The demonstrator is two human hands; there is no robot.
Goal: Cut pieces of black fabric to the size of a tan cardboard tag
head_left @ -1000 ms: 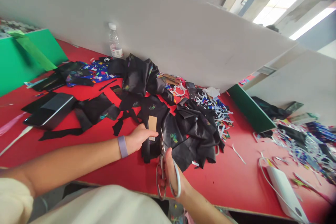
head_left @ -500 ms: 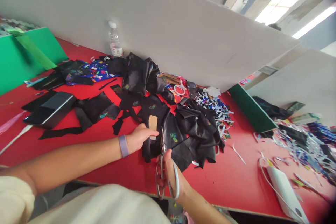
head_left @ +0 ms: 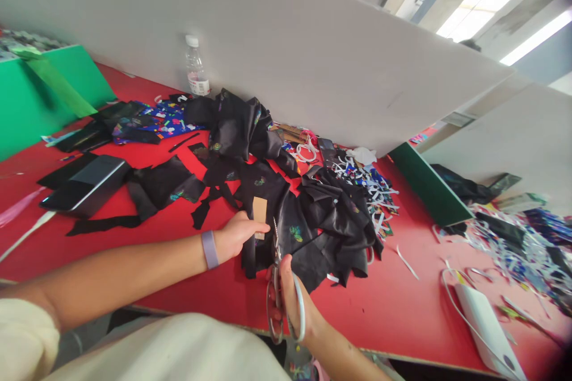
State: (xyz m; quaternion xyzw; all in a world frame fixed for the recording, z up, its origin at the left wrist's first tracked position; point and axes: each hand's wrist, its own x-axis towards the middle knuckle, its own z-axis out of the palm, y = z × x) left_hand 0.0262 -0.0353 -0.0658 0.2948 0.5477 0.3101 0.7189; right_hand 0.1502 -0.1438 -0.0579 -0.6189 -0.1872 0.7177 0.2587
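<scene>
Barely any change

Head view: the left hand pinches a brown card on black fabric, on the near tabletop; the right hand grips scissors just right of it, both nearly unmoved, so work seems paused.

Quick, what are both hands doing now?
Left hand: closed, holding a tan card over black fabric.
Right hand: closed, holding scissors by the handles.

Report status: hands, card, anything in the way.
Left hand holds card at black cloth. Right hand holds scissors, blades just right of card. Bunched cloth crowds right of blades.
</scene>
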